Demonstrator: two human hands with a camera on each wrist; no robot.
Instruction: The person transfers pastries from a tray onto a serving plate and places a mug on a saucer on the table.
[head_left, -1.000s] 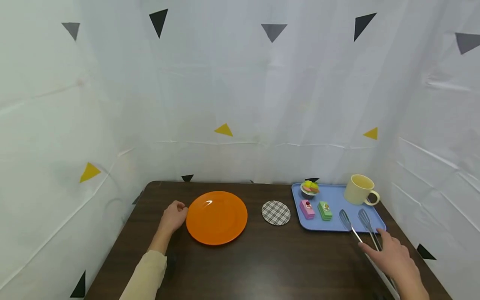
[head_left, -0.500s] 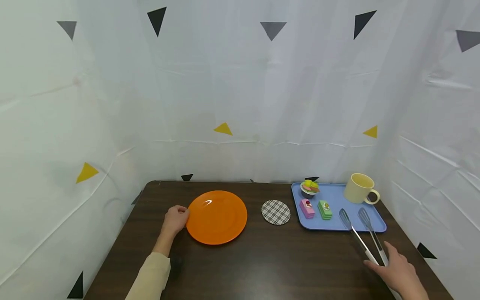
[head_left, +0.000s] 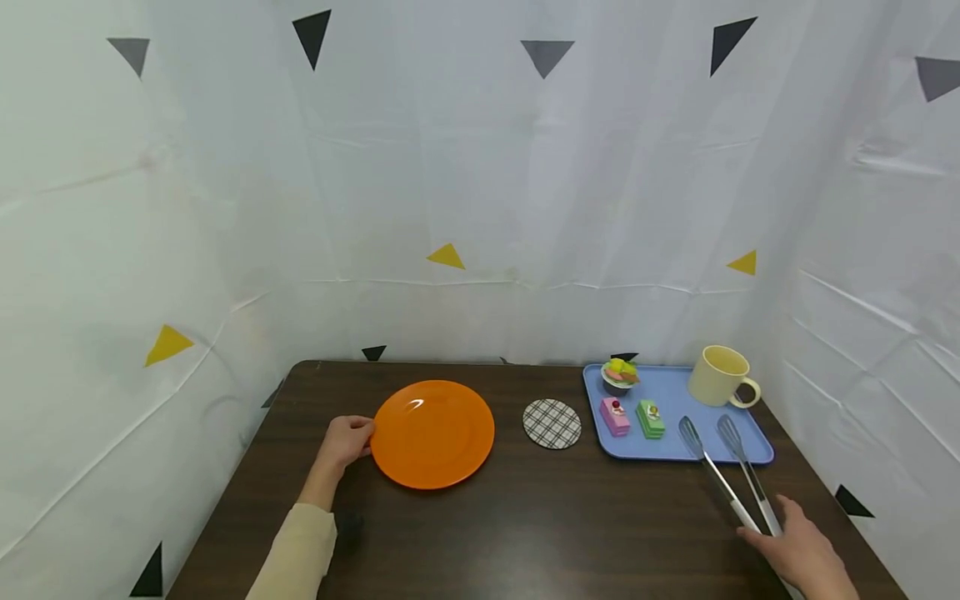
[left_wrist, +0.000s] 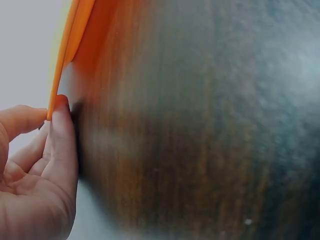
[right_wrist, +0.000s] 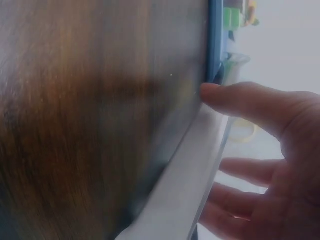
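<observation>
Orange, round and glossy, the plate [head_left: 433,435] lies at left-centre on the counter [head_left: 540,517]. The left hand [head_left: 347,440] pinches its left rim between thumb and fingers; a second ago those fingers sat curled beside it. The metal tongs [head_left: 722,483] lie at right, arms apart, tips over the tray [head_left: 660,450]. The right hand [head_left: 802,550] is now nearer along them than a second ago; thumb and fingers are spread either side of the handles. Firmness of contact there: cannot tell.

The plate and tray have not visibly moved. Counter: dark, wood-grained. Tray: blue, rounded rectangle, carrying a pale yellow mug [head_left: 716,379] at far right, a pink cake [head_left: 615,417], a green cake [head_left: 650,420] and a dark cup with a yellow topping [head_left: 619,377]. Between plate and tray lies a round checked coaster [head_left: 552,424]. Behind hangs a creased white sheet [head_left: 480,167] printed with triangles.

The left wrist view alone shows fingers beneath the rim; the right wrist view shows a handle's broad, smooth white side.
</observation>
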